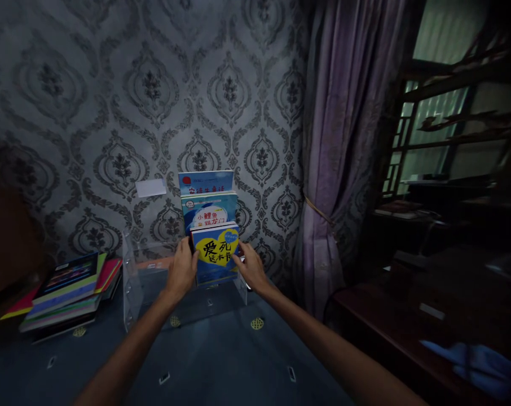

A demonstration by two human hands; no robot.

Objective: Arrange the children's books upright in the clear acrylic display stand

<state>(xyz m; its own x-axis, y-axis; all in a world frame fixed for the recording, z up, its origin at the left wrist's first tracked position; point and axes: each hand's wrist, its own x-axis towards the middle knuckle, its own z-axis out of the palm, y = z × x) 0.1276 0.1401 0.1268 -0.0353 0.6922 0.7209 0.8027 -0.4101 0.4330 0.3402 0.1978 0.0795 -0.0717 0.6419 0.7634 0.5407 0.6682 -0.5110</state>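
A blue book with a yellow heart on its cover is held upright between my two hands. My left hand grips its left edge, thumb on the front. On the right edge, my right hand has its thumb against the cover and the fingers behind, partly hidden. Behind it stand a light blue book with a white oval and a taller blue book with red lettering. These are in or just above a clear plastic rack, whose front wall passes low near the held book.
A stack of books and coloured folders lies to the left. Patterned wallpaper rises behind, with a white card on it. A tied purple curtain hangs at right, beside a dark red surface bearing a blue cloth.
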